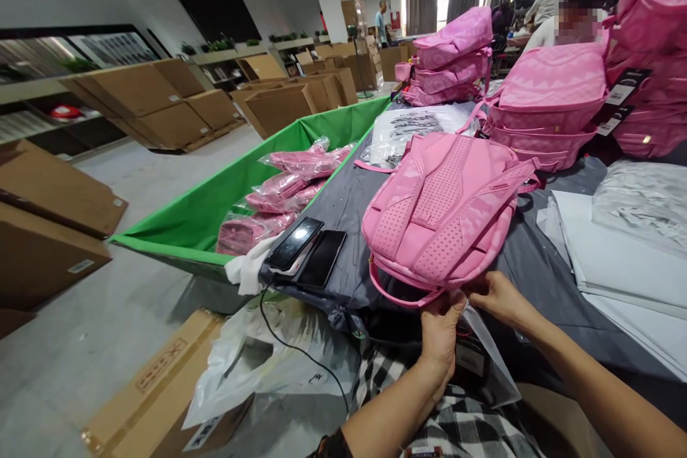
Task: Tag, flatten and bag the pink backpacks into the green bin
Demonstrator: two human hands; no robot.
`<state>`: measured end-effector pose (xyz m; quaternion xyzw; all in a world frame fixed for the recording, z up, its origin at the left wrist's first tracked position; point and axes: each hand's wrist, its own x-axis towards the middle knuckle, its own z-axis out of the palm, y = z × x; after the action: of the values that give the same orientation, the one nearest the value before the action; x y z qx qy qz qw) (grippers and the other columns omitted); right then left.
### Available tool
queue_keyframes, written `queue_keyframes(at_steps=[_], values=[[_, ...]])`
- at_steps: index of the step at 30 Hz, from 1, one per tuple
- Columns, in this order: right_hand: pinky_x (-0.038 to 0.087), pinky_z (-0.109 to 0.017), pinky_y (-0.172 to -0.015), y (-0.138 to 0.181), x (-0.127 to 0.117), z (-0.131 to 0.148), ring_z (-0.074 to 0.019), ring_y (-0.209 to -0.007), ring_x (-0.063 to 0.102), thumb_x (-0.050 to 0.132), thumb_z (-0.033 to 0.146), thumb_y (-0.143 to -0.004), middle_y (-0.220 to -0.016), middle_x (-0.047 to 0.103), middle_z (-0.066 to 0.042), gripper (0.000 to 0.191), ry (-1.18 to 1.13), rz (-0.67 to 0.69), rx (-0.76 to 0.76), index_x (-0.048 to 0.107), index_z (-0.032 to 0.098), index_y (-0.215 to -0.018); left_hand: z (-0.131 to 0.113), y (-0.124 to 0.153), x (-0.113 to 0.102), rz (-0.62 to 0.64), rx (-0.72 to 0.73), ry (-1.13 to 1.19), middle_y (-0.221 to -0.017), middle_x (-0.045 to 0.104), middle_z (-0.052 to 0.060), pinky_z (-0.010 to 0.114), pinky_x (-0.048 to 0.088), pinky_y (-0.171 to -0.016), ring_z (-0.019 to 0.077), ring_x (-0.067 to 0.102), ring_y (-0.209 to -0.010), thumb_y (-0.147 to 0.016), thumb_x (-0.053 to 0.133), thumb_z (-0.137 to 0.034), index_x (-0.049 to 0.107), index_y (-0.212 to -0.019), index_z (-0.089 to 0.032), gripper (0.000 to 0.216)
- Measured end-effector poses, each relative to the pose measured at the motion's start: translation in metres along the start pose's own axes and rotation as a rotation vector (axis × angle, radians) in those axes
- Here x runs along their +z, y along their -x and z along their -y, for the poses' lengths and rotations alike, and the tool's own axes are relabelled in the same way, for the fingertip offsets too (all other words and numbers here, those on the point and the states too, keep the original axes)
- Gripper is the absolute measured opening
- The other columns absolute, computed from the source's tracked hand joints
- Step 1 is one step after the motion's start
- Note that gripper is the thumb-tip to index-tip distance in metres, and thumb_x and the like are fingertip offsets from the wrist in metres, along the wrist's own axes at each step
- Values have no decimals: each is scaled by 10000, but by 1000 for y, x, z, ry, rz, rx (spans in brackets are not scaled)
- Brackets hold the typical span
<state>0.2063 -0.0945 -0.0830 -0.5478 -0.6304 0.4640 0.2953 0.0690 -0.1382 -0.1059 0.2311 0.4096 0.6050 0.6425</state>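
Note:
A pink backpack [443,204] lies on the grey-covered table in front of me, its padded back and straps facing up and its top handle loop toward me. At its near edge, my left hand [441,325] is closed with thumb and fingers pinched on a translucent plastic sheet [491,351]. Close by on the right, my right hand [497,297] is also closed at the sheet's upper edge, under the backpack's rim. A dark tag [469,358] with a pale label hangs below my hands, partly behind the plastic.
A green-lined bin [177,218] on the left holds several bagged pink items. Two phones [322,257] lie at the table's left edge, with a cable hanging down. Stacked pink backpacks [552,89] and white sheets [606,250] are right. A person [580,11] sits beyond.

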Motion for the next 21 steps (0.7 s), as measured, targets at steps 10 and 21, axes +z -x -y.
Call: queue_keyframes(at_steps=[10, 21], values=[[165, -221, -463, 21, 7, 6, -70, -520, 191, 630, 801, -728, -562, 277, 72, 636, -271, 159, 147, 399, 218, -622, -1, 2, -2, 6, -42, 70, -1076, 770, 104, 398, 480, -1044, 250, 692, -1072, -555, 969, -443, 754, -993, -161, 564], [430, -226, -570, 10, 8, -2, -79, -539, 451, 902, 609, -552, -610, 537, 41, 566, -655, 324, 440, 610, 166, -749, -21, 16, -22, 246, -74, -65, -1239, 726, 153, 430, 454, -1097, 311, 648, -1207, -652, 905, -533, 737, -1149, -166, 641]])
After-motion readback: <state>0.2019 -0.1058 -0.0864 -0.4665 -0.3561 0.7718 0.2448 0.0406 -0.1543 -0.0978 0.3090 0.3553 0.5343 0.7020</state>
